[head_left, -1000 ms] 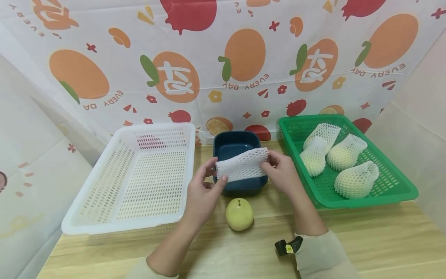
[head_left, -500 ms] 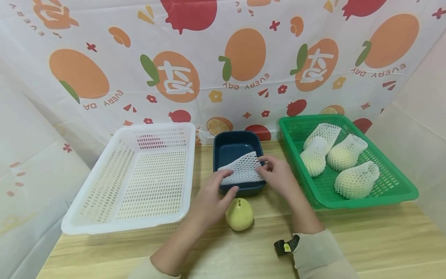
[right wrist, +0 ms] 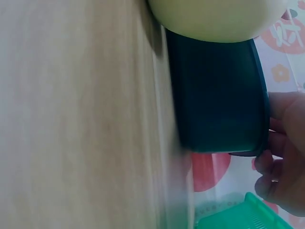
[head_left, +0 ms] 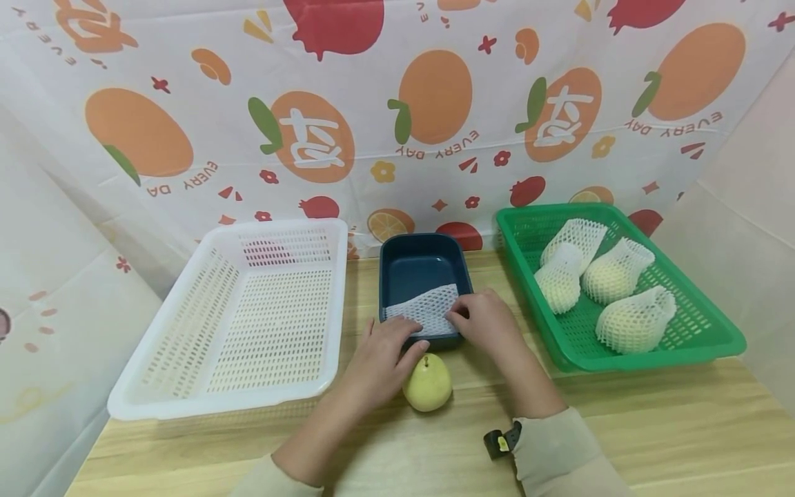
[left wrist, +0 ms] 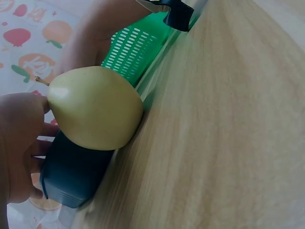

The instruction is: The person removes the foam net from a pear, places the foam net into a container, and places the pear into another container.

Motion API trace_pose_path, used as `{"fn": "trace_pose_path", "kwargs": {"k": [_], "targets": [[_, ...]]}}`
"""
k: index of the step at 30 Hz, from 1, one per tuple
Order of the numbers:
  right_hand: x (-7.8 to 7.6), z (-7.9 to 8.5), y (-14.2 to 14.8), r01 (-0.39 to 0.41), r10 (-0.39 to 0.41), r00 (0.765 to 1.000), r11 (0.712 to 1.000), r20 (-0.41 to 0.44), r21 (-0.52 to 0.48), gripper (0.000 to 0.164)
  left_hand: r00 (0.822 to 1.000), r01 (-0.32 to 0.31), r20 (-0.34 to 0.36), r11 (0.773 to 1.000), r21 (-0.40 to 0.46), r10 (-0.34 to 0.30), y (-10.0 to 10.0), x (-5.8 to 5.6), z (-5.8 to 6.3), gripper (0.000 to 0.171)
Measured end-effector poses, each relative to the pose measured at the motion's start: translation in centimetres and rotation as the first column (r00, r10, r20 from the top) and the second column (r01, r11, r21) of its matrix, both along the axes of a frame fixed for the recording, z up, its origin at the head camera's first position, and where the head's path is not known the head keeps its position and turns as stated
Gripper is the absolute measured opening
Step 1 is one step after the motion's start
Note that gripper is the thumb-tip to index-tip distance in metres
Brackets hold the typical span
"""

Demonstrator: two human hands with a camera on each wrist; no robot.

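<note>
A white foam fruit net (head_left: 431, 307) lies flattened in the front part of the dark blue box (head_left: 388, 276). My right hand (head_left: 487, 321) pinches the net's right end between thumb and fingers at the box's right side. Across the box's near left corner reaches my left hand (head_left: 381, 359), its fingertips on the net's lower left part and its thumb apart from them. Just in front of the box a yellow-green pear (head_left: 428, 385) stands upright, stem up, beside the left thumb. In the left wrist view the pear (left wrist: 95, 107) covers part of the box (left wrist: 74, 167).
At left stands a white slotted basket (head_left: 279, 324). To the right, a green basket (head_left: 702, 304) holds several pears in foam nets (head_left: 633, 321). A fruit-print cloth (head_left: 373, 138) hangs behind, and the wooden table (head_left: 428, 455) runs beneath everything.
Both hands have lowered the net from above the box into it. My left hand has let go of the net's left end and moved nearer the pear; the right hand keeps its end.
</note>
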State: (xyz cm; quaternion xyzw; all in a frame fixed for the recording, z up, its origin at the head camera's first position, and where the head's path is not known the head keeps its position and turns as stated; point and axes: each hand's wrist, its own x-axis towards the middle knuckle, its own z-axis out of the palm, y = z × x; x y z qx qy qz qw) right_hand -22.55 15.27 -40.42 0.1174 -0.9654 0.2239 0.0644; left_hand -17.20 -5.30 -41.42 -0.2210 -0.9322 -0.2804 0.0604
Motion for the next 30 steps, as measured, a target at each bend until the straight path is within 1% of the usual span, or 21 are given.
{"fn": "trace_pose_path", "kwargs": {"k": [3,6,8,11,14,16,17,19,21,23,26,28,30], "targets": [[0.0,0.0,0.0,-0.027,0.026,0.999,0.998,0.018,0.059,0.018,1.000,0.015,-0.011,0.999,-0.030,-0.015,0.0,0.0,0.0,0.037],[0.1,0.0,0.0,-0.051,0.049,0.998,0.997,0.037,0.059,0.019,0.999,0.019,-0.027,0.999,-0.033,-0.020,0.0,0.0,0.0,0.033],[0.2,0.1,0.1,-0.065,0.064,0.997,0.997,0.038,0.050,0.018,0.999,0.021,-0.042,1.000,-0.008,-0.021,0.0,0.0,0.0,0.030],[0.3,0.5,0.1,-0.078,0.077,0.996,0.997,0.038,0.025,0.016,0.997,0.024,-0.069,0.999,0.047,-0.021,0.0,0.0,0.2,0.026],[0.6,1.1,0.0,-0.095,0.095,0.994,0.995,0.044,-0.014,0.015,0.997,0.026,-0.081,0.995,0.094,-0.018,0.0,0.1,0.4,0.023],[1.0,1.7,0.0,-0.136,0.140,0.988,0.989,0.059,-0.064,0.013,0.997,0.022,-0.079,0.994,0.110,-0.014,0.0,0.2,0.5,0.022],[1.2,2.0,0.0,-0.170,0.176,0.982,0.981,0.067,-0.093,0.011,0.997,0.019,-0.077,0.993,0.115,-0.010,0.0,0.2,0.5,0.022],[1.6,2.6,0.0,-0.254,0.269,0.959,0.955,0.089,-0.153,0.009,0.997,0.013,-0.079,0.993,0.118,-0.003,0.1,0.2,0.5,0.021],[2.1,3.1,-0.1,-0.336,0.366,0.922,0.918,0.124,-0.212,0.009,0.997,0.011,-0.083,0.993,0.118,-0.001,0.1,0.1,0.5,0.020],[2.4,3.4,-0.2,-0.399,0.444,0.882,0.882,0.159,-0.253,0.011,0.996,0.010,-0.088,0.992,0.123,0.001,0.1,0.1,0.5,0.020],[2.7,3.5,-0.4,-0.452,0.520,0.829,0.840,0.207,-0.301,0.015,0.997,0.008,-0.079,0.988,0.154,0.005,0.0,0.1,0.6,0.021],[2.9,3.5,-0.6,-0.478,0.555,0.803,0.818,0.219,-0.320,0.015,0.998,0.004,-0.069,0.982,0.190,0.009,0.0,0.2,0.6,0.022],[2.9,3.4,-0.8,-0.496,0.577,0.787,0.803,0.220,-0.329,0.011,0.998,-0.001,-0.060,0.973,0.232,0.015,0.0,0.2,0.7,0.024]]}}
